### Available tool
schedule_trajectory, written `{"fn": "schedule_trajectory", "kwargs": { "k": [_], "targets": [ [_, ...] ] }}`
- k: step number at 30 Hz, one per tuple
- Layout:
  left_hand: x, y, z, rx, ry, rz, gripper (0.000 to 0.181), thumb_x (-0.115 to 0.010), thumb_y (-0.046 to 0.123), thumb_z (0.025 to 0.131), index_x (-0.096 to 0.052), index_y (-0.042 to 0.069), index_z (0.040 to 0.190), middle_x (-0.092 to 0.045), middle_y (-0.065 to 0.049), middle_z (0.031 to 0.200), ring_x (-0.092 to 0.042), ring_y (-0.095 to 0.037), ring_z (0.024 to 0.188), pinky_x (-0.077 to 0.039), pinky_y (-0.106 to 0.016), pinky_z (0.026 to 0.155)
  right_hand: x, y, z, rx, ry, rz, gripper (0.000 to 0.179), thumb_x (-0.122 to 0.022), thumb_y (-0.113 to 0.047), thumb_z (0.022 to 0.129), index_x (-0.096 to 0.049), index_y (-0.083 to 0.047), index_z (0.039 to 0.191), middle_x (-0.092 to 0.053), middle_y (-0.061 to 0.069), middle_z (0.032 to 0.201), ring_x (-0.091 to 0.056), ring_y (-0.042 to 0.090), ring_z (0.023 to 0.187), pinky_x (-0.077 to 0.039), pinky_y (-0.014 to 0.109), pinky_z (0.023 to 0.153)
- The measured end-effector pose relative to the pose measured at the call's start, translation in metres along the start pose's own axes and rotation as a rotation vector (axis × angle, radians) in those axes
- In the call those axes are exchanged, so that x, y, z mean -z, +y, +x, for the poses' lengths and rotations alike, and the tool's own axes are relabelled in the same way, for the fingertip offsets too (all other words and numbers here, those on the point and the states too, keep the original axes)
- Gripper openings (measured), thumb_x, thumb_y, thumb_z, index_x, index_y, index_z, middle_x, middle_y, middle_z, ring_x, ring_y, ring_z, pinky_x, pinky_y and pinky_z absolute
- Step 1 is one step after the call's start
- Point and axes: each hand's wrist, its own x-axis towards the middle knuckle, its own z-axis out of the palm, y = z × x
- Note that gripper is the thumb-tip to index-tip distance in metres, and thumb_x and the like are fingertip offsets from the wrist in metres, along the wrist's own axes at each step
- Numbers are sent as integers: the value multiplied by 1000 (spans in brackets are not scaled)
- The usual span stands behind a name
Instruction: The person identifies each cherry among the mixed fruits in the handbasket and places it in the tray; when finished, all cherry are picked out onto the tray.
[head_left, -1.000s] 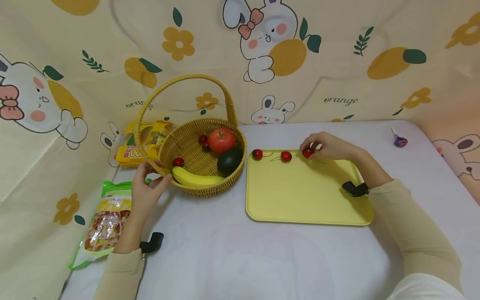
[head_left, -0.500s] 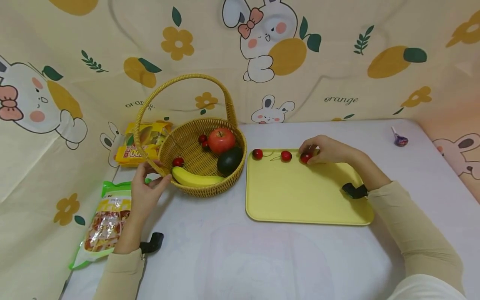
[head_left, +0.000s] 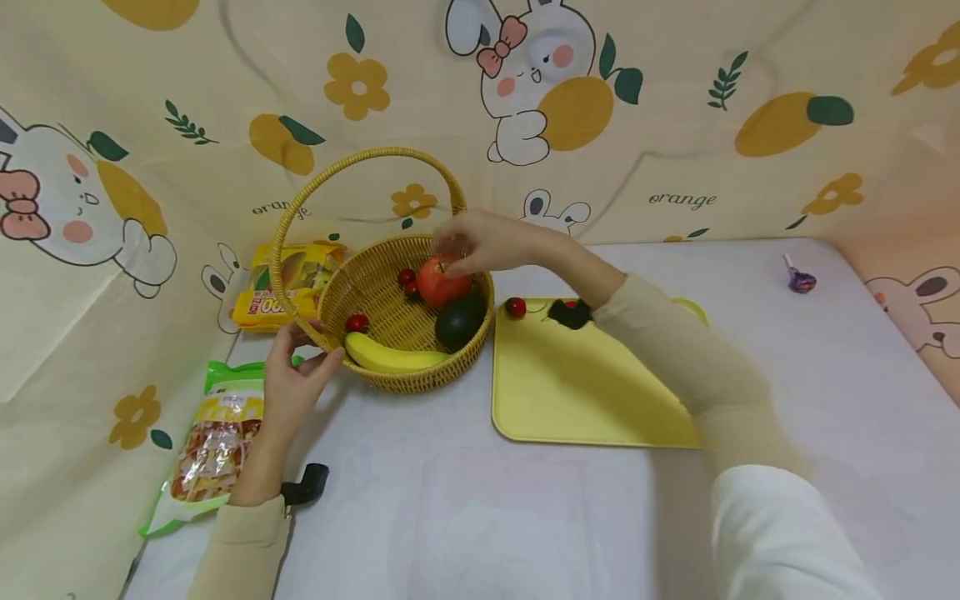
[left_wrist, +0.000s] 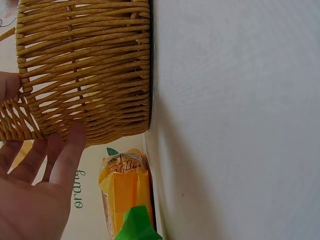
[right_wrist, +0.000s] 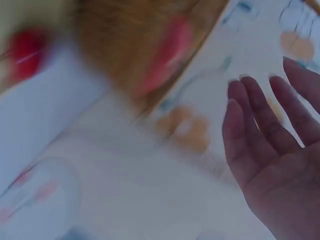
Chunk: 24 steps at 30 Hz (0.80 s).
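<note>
Currently, the wicker basket [head_left: 408, 385] stands left of the yellow tray [head_left: 577, 400], its edge pinched between the left hand's [head_left: 295, 379] thumb and fingers.
Inside lie a red apple [head_left: 439, 287], a dark fruit [head_left: 461, 323], a banana [head_left: 393, 358] and cherries [head_left: 357, 323]; over the apple hovers the right hand [head_left: 480, 242], fingers extended and slightly spread, though contact cannot be told. Another cherry [head_left: 515, 307] lies on the tray.

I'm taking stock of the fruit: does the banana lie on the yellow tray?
No, the banana lies inside the wicker basket.
</note>
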Motion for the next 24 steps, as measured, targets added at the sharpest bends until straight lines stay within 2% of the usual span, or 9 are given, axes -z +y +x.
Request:
{"fn": "schedule_trajectory", "kwargs": {
  "k": [4,5,7,9,11,15,21,24],
  "targets": [
    [2,-1,0,-9,8,6,47,-68,-16,84,-47,-18,126,-51,-33,120,-53,-23,103,-56,-16,80,-22,-20,72,54,-135,43,30,-72,-7,91,-67,-1,120,-66,10,114,-61,21,104,-52,28,90],
    [3,-6,1,-10,9,5,48,-69,-15,84,-48,-17,127,-51,-32,120,-53,-22,103,-56,-16,80,-27,-21,87,61,-167,58,32,-72,-6,90,-67,-1,121,-66,10,114,-61,23,106,-52,28,90],
    [4,-15,2,-17,13,5,48,-69,-15,84,-49,-16,127,-52,-30,120,-53,-22,104,-56,-17,81,-37,-20,110,56,-222,78,35,-73,-6,90,-67,-1,123,-67,11,117,-61,24,109,-53,28,89],
    [6,-24,4,-24,15,2,48,-70,-14,84,-49,-14,127,-53,-27,120,-53,-25,106,-56,-18,82,-44,-19,125,5,-265,120,38,-74,-7,89,-66,-2,126,-66,13,120,-62,25,109,-55,31,89],
    [7,-33,5,-32,16,2,48,-71,-13,84,-50,-12,127,-54,-25,120,-53,-28,107,-56,-19,83,-51,-15,136,-57,-290,166,40,-74,-7,89,-65,-3,128,-65,16,123,-63,25,107,-56,37,89],
    [6,-34,5,-41,16,0,47,-71,-13,84,-51,-12,127,-54,-24,119,-53,-30,108,-57,-21,83,-65,-7,148,-155,-303,254,38,-73,-4,89,-67,-5,126,-64,17,127,-63,24,107,-55,44,93],
    [5,-32,4,-25,14,8,47,-71,-13,84,-51,-13,126,-54,-25,120,-53,-25,107,-57,-20,82,-84,4,159,-211,-330,363,37,-71,4,89,-66,1,125,-64,18,125,-61,24,110,-53,43,97],
    [4,-21,3,-29,9,10,46,-70,-14,84,-50,-16,124,-53,-29,120,-52,-27,106,-57,-19,81,-88,8,162,-203,-335,389,36,-69,5,90,-65,2,125,-64,18,123,-60,24,109,-54,42,96]
  ]
}}
